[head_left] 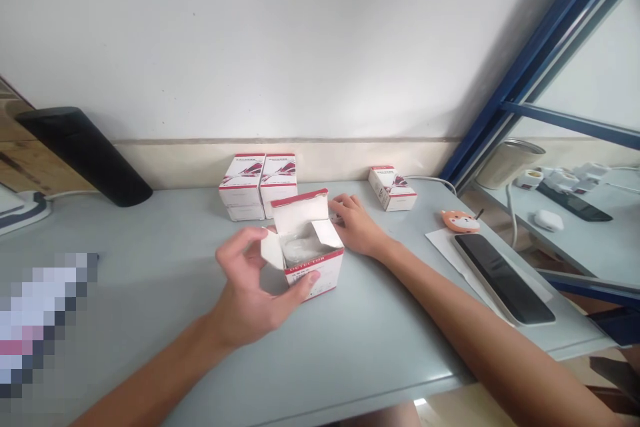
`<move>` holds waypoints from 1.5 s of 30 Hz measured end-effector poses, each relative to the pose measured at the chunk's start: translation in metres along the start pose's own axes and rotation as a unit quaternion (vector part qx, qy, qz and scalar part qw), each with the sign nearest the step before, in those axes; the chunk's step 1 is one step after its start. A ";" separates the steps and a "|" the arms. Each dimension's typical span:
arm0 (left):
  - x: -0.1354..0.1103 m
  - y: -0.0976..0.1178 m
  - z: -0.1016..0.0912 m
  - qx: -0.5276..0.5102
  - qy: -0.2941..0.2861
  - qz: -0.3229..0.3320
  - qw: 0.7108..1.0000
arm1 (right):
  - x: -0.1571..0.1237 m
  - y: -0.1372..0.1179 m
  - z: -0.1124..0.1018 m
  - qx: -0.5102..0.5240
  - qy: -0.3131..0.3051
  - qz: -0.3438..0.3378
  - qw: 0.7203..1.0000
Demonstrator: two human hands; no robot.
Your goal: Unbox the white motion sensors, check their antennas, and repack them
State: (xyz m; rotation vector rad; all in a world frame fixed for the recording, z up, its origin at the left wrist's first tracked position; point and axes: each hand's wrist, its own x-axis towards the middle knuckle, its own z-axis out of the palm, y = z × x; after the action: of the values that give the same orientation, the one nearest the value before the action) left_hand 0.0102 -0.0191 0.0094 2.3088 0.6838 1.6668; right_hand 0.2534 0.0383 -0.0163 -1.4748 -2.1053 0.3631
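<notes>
A small white cardboard box with red trim and the word DETECTOR (327, 272) stands upright on the grey table, its lid and side flaps raised. Inside it shows something pale in clear plastic wrap (303, 248); its kind I cannot make out. My left hand (255, 293) grips the box from the left, thumb on the front face and fingers at the left flap. Against the box's far right side rests my right hand (357, 227), its fingers bent around the back corner and the fingertips partly hidden behind the lid.
Two closed matching boxes (257, 190) stand side by side near the wall, and a smaller one (394, 190) sits farther right. A black cylinder (87, 157) leans at left. Phone (505, 278), paper (440, 240) and orange animal-faced item (461, 221) lie right, beside a blue-framed mirror (575, 123).
</notes>
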 end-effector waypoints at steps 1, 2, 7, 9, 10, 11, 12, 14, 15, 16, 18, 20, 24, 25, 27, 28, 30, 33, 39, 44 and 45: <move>0.000 -0.001 0.000 0.009 0.004 0.004 1.000 | 0.001 0.001 0.000 0.002 -0.002 0.000 1.000; -0.001 -0.003 0.001 0.021 0.007 0.007 1.000 | 0.001 0.001 0.000 0.005 -0.004 -0.001 1.000; -0.011 -0.014 0.001 0.076 0.040 -0.026 0.996 | 0.003 0.000 -0.004 0.019 -0.007 0.007 1.000; -0.015 -0.015 0.002 0.084 0.045 -0.040 0.995 | 0.004 -0.001 -0.006 -0.006 -0.011 0.009 1.000; -0.017 -0.015 0.002 0.086 0.046 -0.043 0.994 | 0.004 -0.001 -0.007 -0.021 -0.013 0.008 1.000; -0.018 -0.015 0.003 0.089 0.048 -0.044 0.994 | 0.003 -0.002 -0.008 -0.033 -0.015 0.008 0.999; -0.019 -0.014 0.003 0.091 0.049 -0.042 0.994 | 0.003 -0.002 -0.010 -0.042 -0.017 0.008 0.999; -0.019 -0.013 0.004 0.091 0.052 -0.039 0.994 | 0.002 -0.001 -0.011 -0.053 -0.016 0.008 0.998; -0.019 -0.012 0.004 0.091 0.053 -0.039 0.994 | 0.002 0.001 -0.012 -0.057 -0.014 0.009 0.998; -0.019 -0.011 0.005 0.090 0.053 -0.037 0.994 | 0.001 0.002 -0.012 -0.060 -0.012 0.011 0.998; -0.019 -0.011 0.004 0.089 0.054 -0.036 0.994 | 0.000 0.005 -0.012 -0.055 -0.011 0.014 0.998; -0.019 -0.012 0.004 0.079 0.048 -0.041 0.995 | -0.001 0.009 -0.012 -0.031 -0.014 0.024 0.999; -0.019 -0.014 0.001 0.047 0.005 -0.056 0.997 | -0.001 0.014 -0.017 0.051 0.026 0.048 0.997; -0.019 -0.015 0.000 0.039 -0.006 -0.052 0.998 | -0.001 0.012 -0.021 0.071 0.054 0.044 0.995; -0.018 -0.014 -0.001 0.022 -0.024 -0.045 0.998 | -0.004 0.002 -0.032 0.097 0.123 0.013 0.987; -0.017 -0.013 -0.002 0.014 -0.030 -0.043 0.999 | -0.007 -0.006 -0.039 0.104 0.164 -0.013 0.981; -0.017 -0.011 -0.002 0.005 -0.040 -0.048 0.998 | -0.016 -0.028 -0.053 0.102 0.243 -0.081 0.961; -0.016 -0.010 -0.001 -0.015 -0.055 -0.044 0.997 | -0.033 -0.064 -0.066 0.063 0.322 -0.232 0.916; -0.007 -0.005 0.004 -0.131 -0.096 0.000 0.987 | -0.051 -0.092 -0.053 0.038 0.222 -0.271 0.936; -0.006 -0.001 0.004 -0.094 -0.082 0.021 0.992 | -0.052 -0.086 -0.051 0.027 0.189 -0.259 0.947; -0.008 -0.002 0.004 -0.082 -0.077 0.018 0.993 | -0.052 -0.085 -0.052 0.031 0.192 -0.263 0.945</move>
State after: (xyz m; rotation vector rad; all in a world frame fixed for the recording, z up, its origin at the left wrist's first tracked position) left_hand 0.0112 -0.0208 0.0008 2.3129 0.4575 1.4805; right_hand 0.2297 -0.0453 0.0553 -0.8112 -2.0356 -0.0614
